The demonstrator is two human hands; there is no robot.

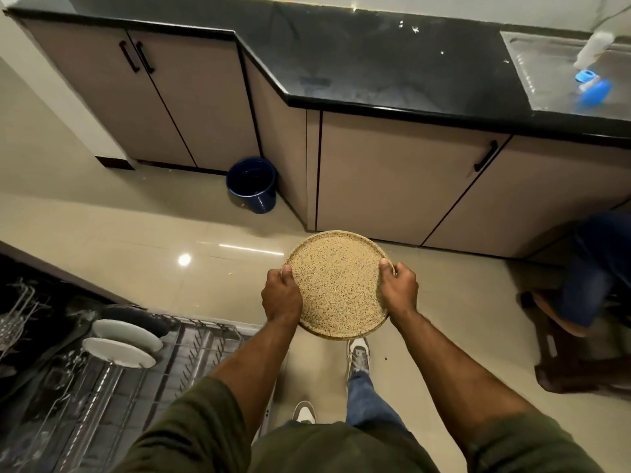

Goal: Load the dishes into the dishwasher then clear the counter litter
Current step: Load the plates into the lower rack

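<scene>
A round speckled beige plate is held flat above the tiled floor. My left hand grips its left rim and my right hand grips its right rim, thumbs on top. At the lower left the dishwasher's lower rack is pulled out, with two white plates standing in it and a dark dish behind them. On the black counter lie small white litter scraps.
A dark blue bin stands on the floor by the cabinet corner. The steel sink at the upper right holds a blue-capped bottle. Another person's leg and a stool are at the right. My feet are below the plate.
</scene>
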